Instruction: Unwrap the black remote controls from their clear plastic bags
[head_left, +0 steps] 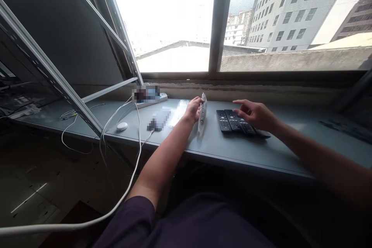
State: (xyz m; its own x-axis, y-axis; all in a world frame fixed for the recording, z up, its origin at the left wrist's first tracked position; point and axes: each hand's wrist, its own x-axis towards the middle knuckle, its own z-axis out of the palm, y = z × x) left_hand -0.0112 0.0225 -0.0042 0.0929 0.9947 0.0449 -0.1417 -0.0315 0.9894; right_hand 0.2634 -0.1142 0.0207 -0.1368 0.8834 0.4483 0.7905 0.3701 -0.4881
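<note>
Clear plastic bag (202, 117) mid-scene at the grey table (305, 118), gripped nr its far end by L hand (195, 109). Just R: black remotes (232, 121) side by side; R hand (254, 115) over their right end, fingers parted, nothing gripped (can't tell re: contact). L of bag: flat clear sleeve (178, 114), then white puck (122, 126).
</note>
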